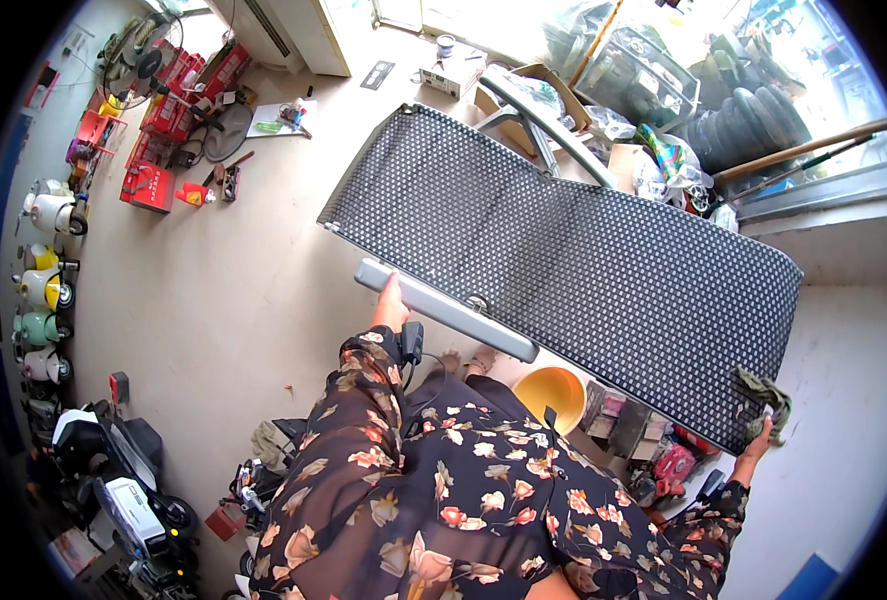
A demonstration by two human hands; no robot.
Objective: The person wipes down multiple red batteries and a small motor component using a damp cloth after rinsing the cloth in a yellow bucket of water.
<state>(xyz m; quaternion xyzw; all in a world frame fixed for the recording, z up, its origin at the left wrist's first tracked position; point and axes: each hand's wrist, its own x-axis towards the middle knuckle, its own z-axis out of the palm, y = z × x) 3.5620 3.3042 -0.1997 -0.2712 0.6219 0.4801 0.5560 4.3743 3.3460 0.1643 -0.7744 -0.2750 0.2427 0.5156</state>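
A reclining lounge chair (604, 250) with black-and-white woven mesh stretches across the middle, from upper left to lower right. My left hand (392, 305) is closed round its grey armrest (454, 312) on the near side. At the chair's right end, my right hand (757, 446) presses a crumpled grey-green rag (766, 398) against the edge of the mesh. The fingers of that hand are partly hidden by the rag. On the far side rises the chair's other grey armrest (554, 130).
A yellow basin (552, 396) sits on the floor beneath the near edge. Boxes and parts (629, 425) lie to its right. Scooters (129, 490) stand at lower left, red boxes (149, 185) at upper left. Tires (749, 125) and bags (679, 165) crowd the far right.
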